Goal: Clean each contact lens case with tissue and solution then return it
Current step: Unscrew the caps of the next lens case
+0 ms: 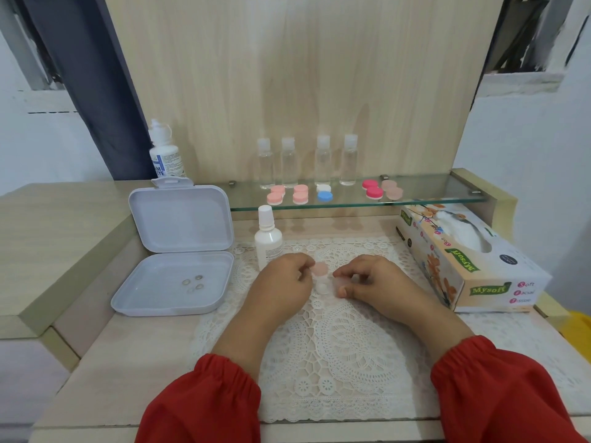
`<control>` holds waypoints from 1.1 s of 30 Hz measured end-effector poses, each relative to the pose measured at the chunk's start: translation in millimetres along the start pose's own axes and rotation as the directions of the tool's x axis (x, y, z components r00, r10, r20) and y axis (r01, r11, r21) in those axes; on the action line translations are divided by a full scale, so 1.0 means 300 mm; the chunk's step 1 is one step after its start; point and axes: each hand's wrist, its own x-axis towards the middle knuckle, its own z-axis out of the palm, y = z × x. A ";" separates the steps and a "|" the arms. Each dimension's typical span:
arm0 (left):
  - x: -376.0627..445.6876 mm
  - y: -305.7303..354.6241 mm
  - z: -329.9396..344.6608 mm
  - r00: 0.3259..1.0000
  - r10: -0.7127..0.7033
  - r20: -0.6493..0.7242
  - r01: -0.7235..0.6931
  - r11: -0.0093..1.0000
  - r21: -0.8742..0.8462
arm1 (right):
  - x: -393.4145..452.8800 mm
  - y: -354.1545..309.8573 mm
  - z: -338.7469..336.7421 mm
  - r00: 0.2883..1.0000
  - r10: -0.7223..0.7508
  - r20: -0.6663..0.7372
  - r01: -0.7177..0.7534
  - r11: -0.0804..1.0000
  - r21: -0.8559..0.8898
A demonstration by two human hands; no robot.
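Left hand (284, 279) and right hand (371, 281) meet over lace doily (335, 353), fingers curled, pinching peach lens case (320, 273) between them. Solution bottle (268, 239) at 11 o'clock of case. Open white box (179, 251) at 9 o'clock. Tissue box (463, 257) at 3 o'clock. Remaining cases on glass shelf (431, 195), 12 o'clock.

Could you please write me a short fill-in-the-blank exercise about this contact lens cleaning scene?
1. The glass shelf holds ____ clear bottles.
2. The tissue box lies to the person's ____.
3. The open white box holds small ____.
4. Both hands, left hand and right hand, hold a ____ case.

Answers: four; right; lenses; peach
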 end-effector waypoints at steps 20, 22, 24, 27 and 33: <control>0.001 0.014 0.006 0.984 0.052 0.170 -0.080 0.983 0.164 | -0.019 -0.040 0.010 0.993 0.088 -0.082 -0.089 0.996 -0.010; 0.000 0.016 0.005 0.983 0.057 0.175 -0.084 0.984 0.155 | -0.012 -0.038 0.014 0.996 0.043 -0.079 -0.047 0.998 -0.050; -0.002 0.018 0.005 0.982 0.063 0.177 -0.089 0.986 0.141 | -0.003 -0.032 0.015 0.998 -0.011 -0.064 0.005 0.995 -0.097; -0.004 0.019 0.004 0.981 0.068 0.184 -0.093 0.987 0.130 | 0.009 -0.022 0.017 0.997 -0.060 -0.038 0.053 0.985 -0.163; -0.003 0.021 0.003 0.980 0.070 0.185 -0.090 0.991 0.102 | 0.018 -0.009 0.013 0.991 -0.129 -0.025 0.121 0.970 -0.211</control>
